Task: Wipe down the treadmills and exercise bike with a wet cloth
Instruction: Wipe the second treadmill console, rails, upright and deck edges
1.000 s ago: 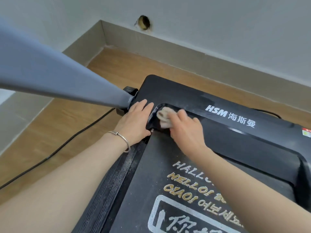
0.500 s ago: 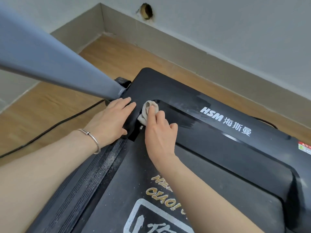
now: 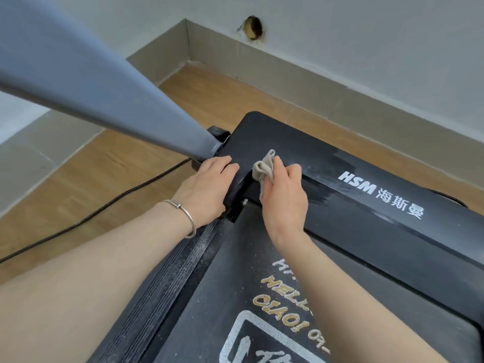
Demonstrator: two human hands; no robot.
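The right hand (image 3: 284, 197) holds a small beige cloth (image 3: 262, 169), its fingers curled around it; the crumpled end of the cloth comes out above the knuckles and lies on the black motor cover (image 3: 366, 213) of the treadmill (image 3: 392, 258), at its front left corner, left of the white "HSM" lettering. The left hand (image 3: 207, 188) rests flat on the same corner, fingers straight and close together, holding nothing; its fingertips are near the cloth but do not touch it, and they are just beside the foot of the grey upright post (image 3: 99, 100), which rises to the upper left. A thin silver bracelet (image 3: 186, 214) is around the left wrist. Pale streaks show on the glossy cover to the right of the cloth. Below the hands is the dark walking belt (image 3: 235, 297) with printed words in gold and white, and the ribbed side rail (image 3: 167, 281) on its left carries pale dust. A black cable (image 3: 104, 209) runs over the wooden floor (image 3: 136, 169) at the left, and a round hole (image 3: 253, 28) is in the white wall (image 3: 366, 35)
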